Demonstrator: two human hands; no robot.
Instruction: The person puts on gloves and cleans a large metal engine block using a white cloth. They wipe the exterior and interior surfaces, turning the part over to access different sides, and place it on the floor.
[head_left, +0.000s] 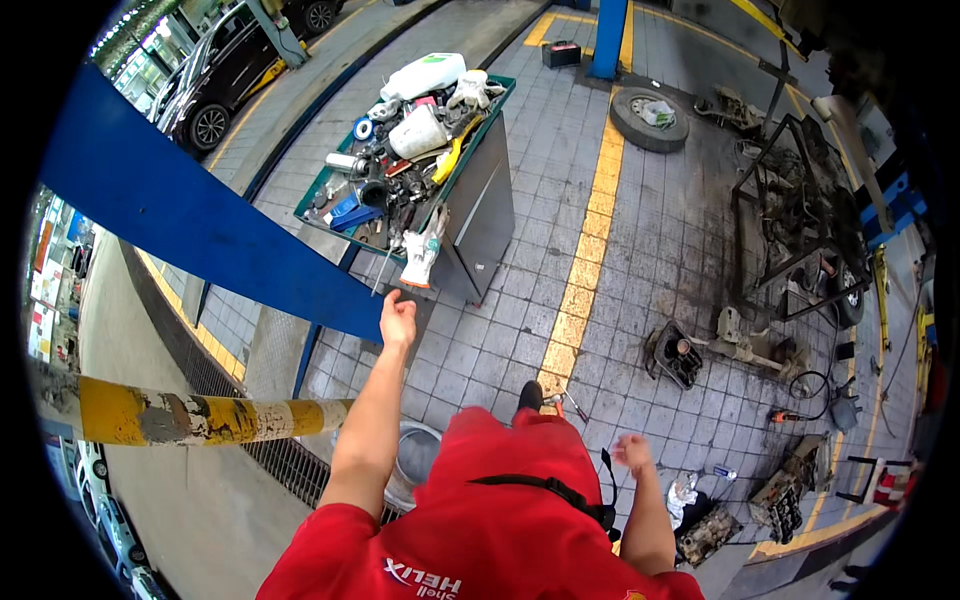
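My left hand [398, 320] reaches out toward the near corner of a tool cart [480, 235], its fingers apart and nothing in them. Just beyond its fingertips, a thin metal rod [382, 270] sticks out over the cart's edge, and a white work glove [424, 254] with an orange cuff hangs there. Heaped on the cart's green-rimmed top are a white jug [425, 75], a white tub [418, 132], a yellow-handled thing [456, 152], a blue box [352, 212] and several metal parts. At my right side, my right hand [632, 452] hangs low, blurred, its fingers seemingly curled.
A blue post [200, 215] slants close by on the left, above a yellow-and-white striped bar [200, 414]. Hand tools [570, 402] lie by my foot. To the right are an oily metal housing [676, 355], an engine block [790, 490], a black frame [790, 220] and a tire [649, 120].
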